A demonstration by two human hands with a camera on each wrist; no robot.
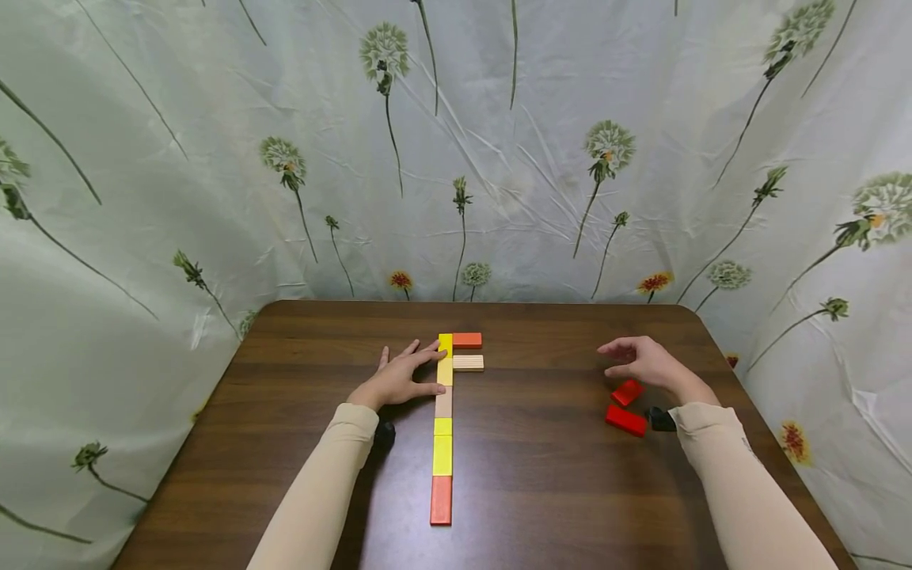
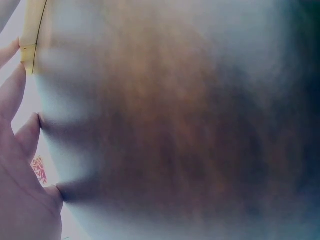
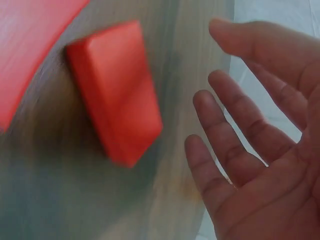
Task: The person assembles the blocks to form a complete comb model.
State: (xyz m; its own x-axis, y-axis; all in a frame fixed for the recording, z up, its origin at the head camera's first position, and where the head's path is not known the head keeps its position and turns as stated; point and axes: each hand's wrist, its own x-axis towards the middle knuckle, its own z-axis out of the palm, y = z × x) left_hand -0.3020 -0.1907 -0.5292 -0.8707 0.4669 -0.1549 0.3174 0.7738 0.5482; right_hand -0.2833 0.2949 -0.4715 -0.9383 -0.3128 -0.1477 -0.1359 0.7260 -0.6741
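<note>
A straight column of flat blocks in yellow, pale wood and red lies on the table, with a yellow block (image 1: pixel 442 455) in its lower half and a red block (image 1: pixel 441 500) at its near end. My left hand (image 1: pixel 400 380) rests along its left side, fingers spread, fingertips and thumb touching the upper blocks. On the column's right side, an orange-red block (image 1: pixel 467 340) and a pale wooden block (image 1: pixel 468 363) stick out. My right hand (image 1: pixel 651 366) hovers beside two loose red blocks, a shorter one (image 3: pixel 117 95) and a longer one (image 1: pixel 626 420); its fingers are loosely bent around nothing.
The dark wooden table (image 1: pixel 541 491) has rounded far corners. Behind it hangs a pale curtain (image 1: pixel 527 158) printed with dandelions. Dark wrist cameras sit under both wrists, the right one (image 1: pixel 660 419) close to the longer red block.
</note>
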